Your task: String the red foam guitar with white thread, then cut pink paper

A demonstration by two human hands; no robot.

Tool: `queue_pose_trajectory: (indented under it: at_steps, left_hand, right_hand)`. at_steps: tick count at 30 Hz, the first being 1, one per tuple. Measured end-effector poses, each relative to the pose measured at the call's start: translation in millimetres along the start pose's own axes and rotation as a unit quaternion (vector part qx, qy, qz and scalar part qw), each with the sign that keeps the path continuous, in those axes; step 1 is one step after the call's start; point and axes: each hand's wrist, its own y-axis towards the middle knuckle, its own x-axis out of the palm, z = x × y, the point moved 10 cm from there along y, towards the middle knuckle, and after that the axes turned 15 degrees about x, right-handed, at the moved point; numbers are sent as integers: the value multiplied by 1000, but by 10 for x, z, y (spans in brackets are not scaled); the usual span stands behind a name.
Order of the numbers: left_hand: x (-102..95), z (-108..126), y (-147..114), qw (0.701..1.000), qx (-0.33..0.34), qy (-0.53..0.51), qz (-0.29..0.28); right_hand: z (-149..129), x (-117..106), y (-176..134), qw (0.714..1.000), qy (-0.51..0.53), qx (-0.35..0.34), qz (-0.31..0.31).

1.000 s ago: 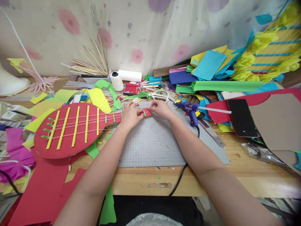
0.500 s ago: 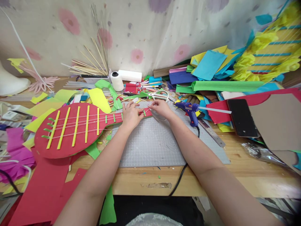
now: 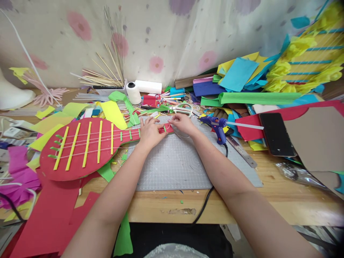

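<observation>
A red craft lute (image 3: 90,168), trimmed with yellow and green strips, lies with its round body at the left and its narrow neck pointing right. White strings run along it. My left hand (image 3: 151,131) rests over the neck, thumb and fingers closed about it and holding it down. At the neck's tip, my right hand (image 3: 183,123) pinches the white string (image 3: 168,126), part of which loops there. The fingertips hide just how the string is gripped. Under both hands lies a grey cutting mat (image 3: 174,165).
A purple glue gun (image 3: 217,126) with its black cord lies right of my right hand, near a metal ruler (image 3: 243,152) and a phone (image 3: 277,134). Scissors (image 3: 184,108) and a thread spool (image 3: 133,93) stand behind. Coloured felt scraps (image 3: 238,75) crowd the back.
The string at the neck's tip has shifted and now curves in a small loop by my right fingertips. Both hands have stayed almost in place.
</observation>
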Motion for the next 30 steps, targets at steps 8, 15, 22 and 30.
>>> queue_pose_trajectory:
  at_steps: [8, 15, 22, 30]
  left_hand:
    - [6, 17, 24, 1000, 2, -13, -18]
    - [34, 21, 18, 998, -9, -49, -36]
    - [18, 32, 24, 999, -6, -31, -30]
    - [44, 16, 26, 999, -1, -25, -30]
  right_hand:
    - [34, -83, -14, 998, -30, 38, 47]
    - [47, -42, -8, 998, -38, 30, 28]
    - [-2, -84, -33, 999, -5, 19, 33]
    - [-39, -153, -63, 999, 8, 10, 46]
